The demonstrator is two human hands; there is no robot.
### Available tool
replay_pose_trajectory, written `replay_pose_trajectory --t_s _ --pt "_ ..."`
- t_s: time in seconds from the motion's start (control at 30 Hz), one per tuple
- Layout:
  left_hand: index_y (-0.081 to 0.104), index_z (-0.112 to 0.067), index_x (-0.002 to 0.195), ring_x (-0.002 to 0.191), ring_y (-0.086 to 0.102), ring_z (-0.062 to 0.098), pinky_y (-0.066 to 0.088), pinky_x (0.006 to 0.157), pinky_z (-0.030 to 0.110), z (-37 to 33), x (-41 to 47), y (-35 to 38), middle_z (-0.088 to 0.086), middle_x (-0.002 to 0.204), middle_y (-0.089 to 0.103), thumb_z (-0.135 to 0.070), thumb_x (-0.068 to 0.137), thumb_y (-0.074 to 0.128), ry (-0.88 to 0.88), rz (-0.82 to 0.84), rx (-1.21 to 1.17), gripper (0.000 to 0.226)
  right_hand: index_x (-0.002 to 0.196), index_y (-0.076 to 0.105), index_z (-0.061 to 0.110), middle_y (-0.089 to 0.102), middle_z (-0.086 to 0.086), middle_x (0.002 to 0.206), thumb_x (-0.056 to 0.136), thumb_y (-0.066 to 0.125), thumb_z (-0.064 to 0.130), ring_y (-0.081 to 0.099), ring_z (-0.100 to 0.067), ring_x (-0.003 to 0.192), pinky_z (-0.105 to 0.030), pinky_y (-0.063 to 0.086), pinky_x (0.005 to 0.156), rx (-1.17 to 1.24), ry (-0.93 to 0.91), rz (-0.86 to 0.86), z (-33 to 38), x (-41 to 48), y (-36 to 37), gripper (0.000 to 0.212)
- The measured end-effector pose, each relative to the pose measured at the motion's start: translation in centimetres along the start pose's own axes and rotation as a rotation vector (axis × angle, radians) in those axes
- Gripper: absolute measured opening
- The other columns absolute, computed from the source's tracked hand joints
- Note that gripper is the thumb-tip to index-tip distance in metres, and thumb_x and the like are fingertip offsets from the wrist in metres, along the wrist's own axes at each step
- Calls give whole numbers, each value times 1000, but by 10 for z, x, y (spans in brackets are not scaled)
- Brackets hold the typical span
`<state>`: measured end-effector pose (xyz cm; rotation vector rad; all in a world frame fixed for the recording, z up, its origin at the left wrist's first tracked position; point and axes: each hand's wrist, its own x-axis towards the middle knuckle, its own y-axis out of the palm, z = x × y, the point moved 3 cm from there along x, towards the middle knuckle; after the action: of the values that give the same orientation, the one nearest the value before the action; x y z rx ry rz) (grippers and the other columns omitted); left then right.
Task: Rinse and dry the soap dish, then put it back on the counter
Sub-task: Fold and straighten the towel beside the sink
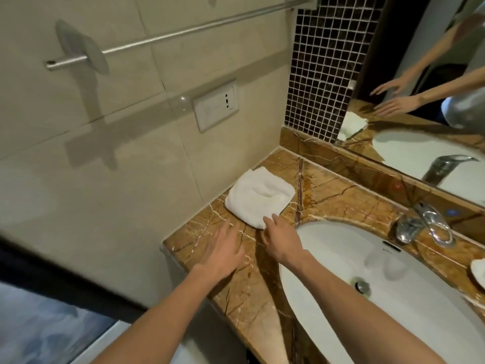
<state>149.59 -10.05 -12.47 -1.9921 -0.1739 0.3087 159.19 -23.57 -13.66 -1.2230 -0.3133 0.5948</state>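
A folded white towel (258,197) lies on the brown marble counter (341,195) by the wall corner. My right hand (282,236) hovers with fingers apart, its fingertips at the towel's near edge. My left hand (223,252) is spread flat over the counter just left of it, holding nothing. At the far right edge, a white shell-like soap dish (479,273) sits on the counter, mostly cut off by the frame.
A white oval sink (328,258) with a metal drain (363,285) lies to the right of my hands. A chrome faucet (422,223) stands behind it. A mirror (433,114) lines the back wall. A towel rail (183,35) and socket (216,105) are on the left wall.
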Motion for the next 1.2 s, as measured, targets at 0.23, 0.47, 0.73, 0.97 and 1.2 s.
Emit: replay_pose_trajectory --t_s 0.23,0.47,0.73,0.97,1.2 --pt "24 -18 148 142 25 26 23 115 39 9 77 11 10 157 22 -37 96 41 -66 31 -35 57 131 44 12 53 -16 125 90 52 23 52 -35 113 -41 43 91 -35 9 28 -22 89 0 43" --pt "20 -24 149 146 12 26 18 117 44 25 130 20 7 159 14 -46 97 33 -146 77 -60 58 146 17 2 50 -17 133 93 48 16 46 -35 118 -47 38 98 -68 81 -15 -30 142 6 63" --pt "28 -15 143 132 33 29 30 111 45 22 190 14 15 144 34 -47 94 41 -183 -57 -32 60 98 60 12 63 -8 99 84 51 2 55 -28 92 -39 33 82 58 145 -286 -43 169 -14 19" --pt "28 -14 143 128 38 32 29 110 45 7 233 16 15 137 42 -46 90 52 -162 16 -5 67 120 50 8 54 -12 112 76 56 -8 51 -27 96 -37 46 81 134 221 -261 -71 177 -18 47" --pt "32 -12 140 126 43 34 37 104 46 11 249 19 16 135 41 -55 80 61 -273 35 -103 79 109 55 7 55 -15 114 92 42 6 49 -32 103 -43 41 92 22 392 -164 -87 174 -4 22"
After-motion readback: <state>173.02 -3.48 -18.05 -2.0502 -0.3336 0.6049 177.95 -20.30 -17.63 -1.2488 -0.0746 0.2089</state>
